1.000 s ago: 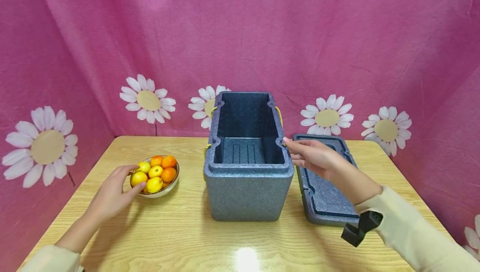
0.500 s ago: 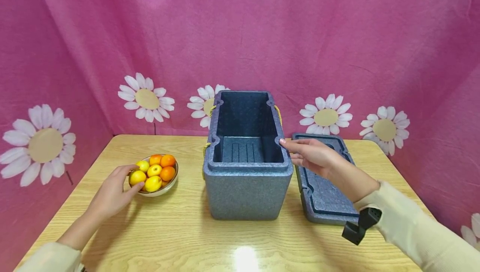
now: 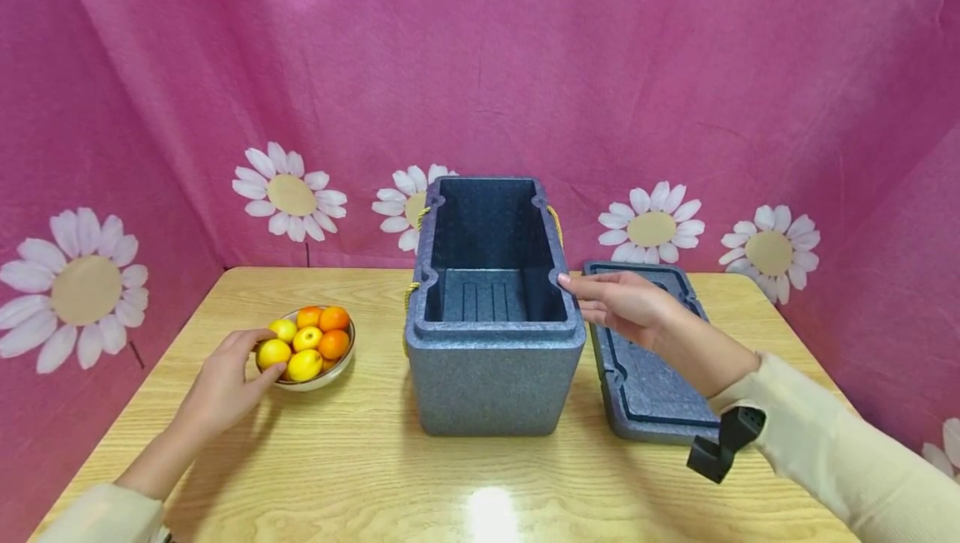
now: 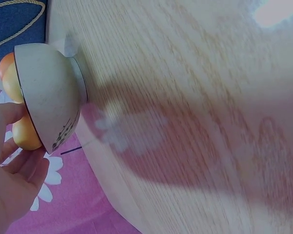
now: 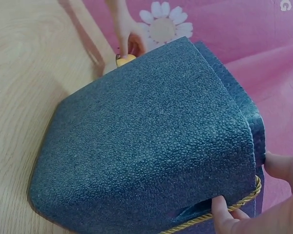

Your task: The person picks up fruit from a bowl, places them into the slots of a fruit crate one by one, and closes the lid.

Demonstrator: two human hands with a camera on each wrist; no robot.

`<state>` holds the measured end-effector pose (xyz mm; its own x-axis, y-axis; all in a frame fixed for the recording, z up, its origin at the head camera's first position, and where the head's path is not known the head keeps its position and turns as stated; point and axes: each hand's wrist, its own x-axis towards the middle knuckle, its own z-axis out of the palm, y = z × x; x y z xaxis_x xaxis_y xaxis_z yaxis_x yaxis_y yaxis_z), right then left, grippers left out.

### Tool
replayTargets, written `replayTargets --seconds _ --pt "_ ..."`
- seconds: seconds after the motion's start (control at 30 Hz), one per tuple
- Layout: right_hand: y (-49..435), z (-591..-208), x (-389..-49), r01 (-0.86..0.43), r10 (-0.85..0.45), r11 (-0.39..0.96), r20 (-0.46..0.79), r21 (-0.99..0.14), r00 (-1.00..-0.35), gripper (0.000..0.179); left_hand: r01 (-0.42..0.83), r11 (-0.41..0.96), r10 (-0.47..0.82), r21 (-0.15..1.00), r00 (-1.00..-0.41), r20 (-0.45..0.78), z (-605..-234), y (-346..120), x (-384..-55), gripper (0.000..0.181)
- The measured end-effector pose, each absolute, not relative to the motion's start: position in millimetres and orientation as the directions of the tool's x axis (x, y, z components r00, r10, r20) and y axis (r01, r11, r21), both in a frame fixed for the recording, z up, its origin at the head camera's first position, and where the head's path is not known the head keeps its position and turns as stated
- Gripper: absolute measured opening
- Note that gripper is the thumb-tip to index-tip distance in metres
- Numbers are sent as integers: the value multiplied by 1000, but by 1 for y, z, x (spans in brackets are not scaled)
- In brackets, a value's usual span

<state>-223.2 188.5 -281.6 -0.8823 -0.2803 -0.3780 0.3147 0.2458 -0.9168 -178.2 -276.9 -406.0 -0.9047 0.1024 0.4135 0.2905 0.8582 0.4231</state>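
Note:
My left hand [image 3: 228, 385] reaches to the left side of a bowl [image 3: 318, 385] of fruit. Its thumb and fingers lie on either side of a yellow fruit [image 3: 273, 352] there, pinching it while it sits in the bowl; the left wrist view shows the same fruit [image 4: 27, 134] at the bowl's rim. A tall grey foam cooler box [image 3: 495, 389] stands uncovered in the middle, with nothing visible inside. My right hand [image 3: 626, 306] rests on its right side, one digit at the rim notch. In the right wrist view, relaxed fingers touch beside the yellow rope handle [image 5: 239, 202].
The box's grey lid [image 3: 663, 389] lies on the table [image 3: 330, 468] to the right, under my right forearm. A lemon [image 3: 303, 366], an orange [image 3: 333, 344] and several other fruits share the bowl. A pink curtain [image 3: 480, 68] with daisies closes off the back and sides.
The head view has shifted slightly, so everything sits a little higher in it. My right hand's fingertip has slid a little onto the rim notch. The left hand stays at the bowl.

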Motion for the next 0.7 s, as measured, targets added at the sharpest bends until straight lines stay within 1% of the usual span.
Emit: replayTargets --seconds 0.27,0.7 --pt "190 -283 -223 293 -289 231 -353 -928 -890 69 291 856 100 427 -904 415 -403 -277 -177 42" --pt "191 -289 -224 296 -261 225 -351 -928 -899 70 303 858 98 415 -890 446 -400 -279 -177 43"
